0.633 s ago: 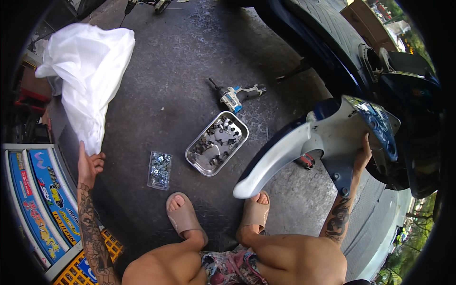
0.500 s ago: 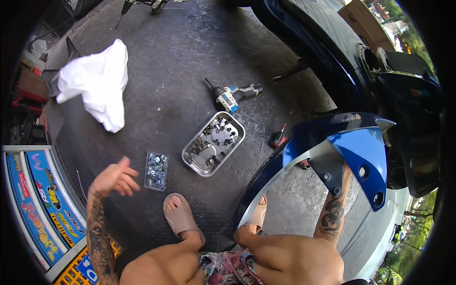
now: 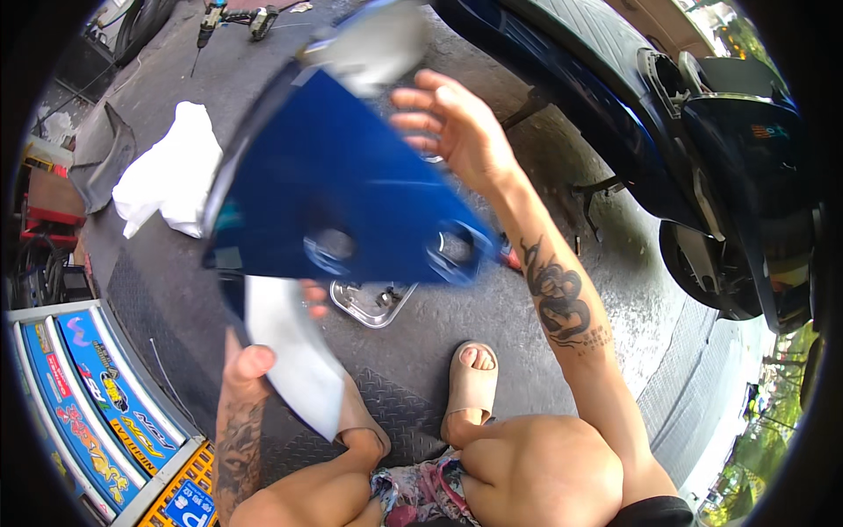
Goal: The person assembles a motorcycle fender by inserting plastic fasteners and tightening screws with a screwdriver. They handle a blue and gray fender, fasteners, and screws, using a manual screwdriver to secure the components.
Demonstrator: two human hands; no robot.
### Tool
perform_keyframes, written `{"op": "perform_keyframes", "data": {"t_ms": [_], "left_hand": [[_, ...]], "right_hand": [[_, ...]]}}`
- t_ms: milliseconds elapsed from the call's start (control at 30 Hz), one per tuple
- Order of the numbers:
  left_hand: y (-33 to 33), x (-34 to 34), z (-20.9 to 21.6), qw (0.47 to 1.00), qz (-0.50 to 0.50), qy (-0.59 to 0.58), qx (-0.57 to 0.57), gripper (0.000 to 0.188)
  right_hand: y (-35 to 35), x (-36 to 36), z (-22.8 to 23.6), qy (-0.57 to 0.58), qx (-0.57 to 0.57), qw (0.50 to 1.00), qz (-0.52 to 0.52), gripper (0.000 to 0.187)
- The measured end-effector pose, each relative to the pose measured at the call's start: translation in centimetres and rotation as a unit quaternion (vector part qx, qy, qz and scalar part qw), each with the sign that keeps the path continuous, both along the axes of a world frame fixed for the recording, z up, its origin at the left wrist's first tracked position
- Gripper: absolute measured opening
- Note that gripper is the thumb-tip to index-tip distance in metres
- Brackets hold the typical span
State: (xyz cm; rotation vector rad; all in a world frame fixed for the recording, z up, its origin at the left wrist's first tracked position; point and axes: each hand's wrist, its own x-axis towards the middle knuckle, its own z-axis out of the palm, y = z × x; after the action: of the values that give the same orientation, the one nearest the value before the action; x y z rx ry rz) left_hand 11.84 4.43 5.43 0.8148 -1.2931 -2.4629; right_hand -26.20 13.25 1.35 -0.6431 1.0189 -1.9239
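A glossy blue scooter body panel with two round holes is held up in front of me, slightly blurred by motion. Its pale inner strip runs down towards my lap. My left hand grips this lower part, thumb on the near side and fingertips showing beyond it. Beside the panel's upper right edge, my right hand is raised with its fingers apart and holds nothing. Below the panel, a metal tray of small fasteners is mostly covered.
To the right stands a dark blue scooter. A white bag lies on the floor at left, near a grey panel piece. A cordless drill is at the far left. A stickered blue cabinet stands at near left.
The panel has swung from my right side to the middle and left, and turned over. My left hand has taken hold of it; my right hand has let go and risen.
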Motion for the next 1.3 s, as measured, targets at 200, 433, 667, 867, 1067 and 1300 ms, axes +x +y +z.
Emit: {"op": "perform_keyframes", "data": {"t_ms": [200, 433, 667, 867, 1067, 1300], "left_hand": [[1.4, 6.2, -1.7, 0.941, 0.176, -0.147, -0.247, 0.126], [7.8, 12.6, -7.5, 0.846, 0.213, -0.275, -0.404, 0.14], [5.6, 17.2, -5.0, 0.856, 0.31, -0.245, -0.333, 0.12], [1.3, 6.8, 9.7, 0.684, -0.048, -0.212, -0.696, 0.088], [3.4, -1.2, 6.9, 0.764, -0.367, -0.382, -0.368, 0.11], [3.2, -1.0, 3.8, 0.838, -0.315, -0.342, -0.284, 0.068]], "right_hand": [[4.7, 5.7, -5.2, 0.11, 0.386, 0.916, 0.02, 0.019], [4.0, 16.4, -2.1, -0.145, 0.027, 0.985, 0.084, 0.053], [1.5, 18.9, 1.3, -0.032, 0.16, 0.986, 0.027, 0.046], [4.6, 21.3, 1.3, -0.001, 0.245, 0.954, 0.174, 0.05], [4.0, 23.2, -1.2, -0.013, 0.3, 0.903, 0.306, 0.046], [3.1, 10.8, -6.7, 0.486, 0.281, 0.821, 0.105, 0.025]]}}
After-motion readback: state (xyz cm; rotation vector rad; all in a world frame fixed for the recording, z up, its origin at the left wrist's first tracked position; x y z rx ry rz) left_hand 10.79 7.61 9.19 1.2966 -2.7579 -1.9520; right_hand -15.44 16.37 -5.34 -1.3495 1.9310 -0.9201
